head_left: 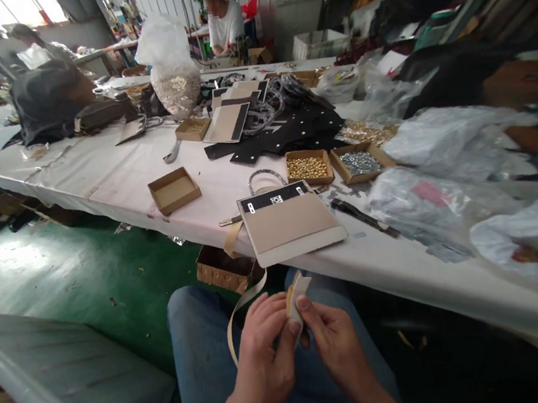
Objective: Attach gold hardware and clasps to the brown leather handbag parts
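Over my lap, my left hand [265, 343] and my right hand [330, 335] both pinch the end of a beige leather strap [297, 291]. The strap's long tail loops down to the left of my left hand [231, 332]. Both hands are closed on it, thumbs on top. On the white table's edge just above lies a beige bag panel with a black top band [289, 222], and another beige strap hangs off the table beside it [232, 237].
Small cardboard boxes sit behind the panel: an empty one [174, 190], one of gold studs [308, 167], one of silver nuts [361, 162]. Black leather pieces [289, 134], plastic bags [447, 141] and a black tool [365, 216] crowd the table [107, 172]. A person in white [225, 23] works far back.
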Tool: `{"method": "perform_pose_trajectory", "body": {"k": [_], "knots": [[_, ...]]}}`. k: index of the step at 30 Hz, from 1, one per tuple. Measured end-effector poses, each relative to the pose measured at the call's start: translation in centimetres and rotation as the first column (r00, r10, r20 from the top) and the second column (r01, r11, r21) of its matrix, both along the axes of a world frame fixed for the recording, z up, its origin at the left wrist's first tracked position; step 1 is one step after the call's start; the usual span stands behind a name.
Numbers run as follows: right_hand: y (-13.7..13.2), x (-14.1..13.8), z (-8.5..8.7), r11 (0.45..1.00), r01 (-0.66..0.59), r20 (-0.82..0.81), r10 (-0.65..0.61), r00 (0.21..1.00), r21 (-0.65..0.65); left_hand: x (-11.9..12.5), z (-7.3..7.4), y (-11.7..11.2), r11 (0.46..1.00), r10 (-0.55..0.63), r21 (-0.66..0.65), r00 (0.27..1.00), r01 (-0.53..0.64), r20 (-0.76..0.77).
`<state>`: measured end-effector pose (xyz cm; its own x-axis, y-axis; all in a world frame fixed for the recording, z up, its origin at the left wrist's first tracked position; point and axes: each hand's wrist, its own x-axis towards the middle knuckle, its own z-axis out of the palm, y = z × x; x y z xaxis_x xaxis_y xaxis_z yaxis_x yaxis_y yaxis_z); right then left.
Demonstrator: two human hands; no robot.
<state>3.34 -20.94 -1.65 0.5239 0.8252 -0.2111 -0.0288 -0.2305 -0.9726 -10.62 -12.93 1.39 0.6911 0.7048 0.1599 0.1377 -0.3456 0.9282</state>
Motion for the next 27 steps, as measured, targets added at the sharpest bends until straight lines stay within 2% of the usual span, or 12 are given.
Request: {"method": "perform_pose_trajectory", "body": {"k": [2,3,5,7,9,11,13,17,22,24,27], "knots": [[-0.1,0.7,0.0,0.997,-0.079,0.07,0.079,0.994,-0.001,0.0,0.1,0.5,0.996,-0.002,0.084,1.0,0.001,0.013],[-0.3,1.3,0.1,0.995,-0.095,0.133,0.094,0.987,0.004,-0.1,0.0,0.8,0.997,-0.009,0.08,1.0,0.007,0.02],[-0.7,2.7,0.5,0.998,-0.057,0.3,0.05,0.953,0.017,-0.3,-0.1,1.4,0.999,-0.006,-0.035,1.0,0.006,-0.005],[-0.9,4.5,1.0,0.997,0.061,0.444,-0.076,0.893,0.05,-0.4,-0.2,2.1,0.98,0.008,-0.196,0.996,-0.024,-0.085],[-0.7,6.2,1.8,0.986,0.145,0.505,-0.166,0.847,0.08,-0.4,-0.3,2.8,0.953,0.02,-0.294,0.987,-0.067,-0.159],[-0.1,7.6,2.8,0.989,0.118,0.527,-0.15,0.837,0.094,-0.2,-0.2,3.7,0.938,0.019,-0.337,0.984,-0.078,-0.177],[1.0,8.3,3.9,0.996,0.021,0.533,-0.066,0.843,0.089,0.2,0.0,4.6,0.931,0.01,-0.357,0.983,-0.077,-0.185],[3.2,8.5,5.4,0.995,-0.04,0.508,-0.013,0.861,0.092,0.8,0.7,6.3,0.949,-0.006,-0.308,0.974,-0.066,-0.228],[5.6,9.4,5.2,0.994,-0.105,0.48,0.083,0.873,0.019,1.2,2.1,9.1,0.966,-0.053,-0.257,0.959,-0.021,-0.28],[6.9,10.5,5.0,0.993,-0.114,0.463,0.117,0.878,-0.035,1.8,2.7,11.1,0.963,-0.097,-0.268,0.951,0.015,-0.293],[9.9,12.4,5.0,0.995,-0.067,0.521,0.097,0.848,-0.077,3.9,3.7,15.1,0.965,-0.126,-0.26,0.945,0.046,-0.302]]}}
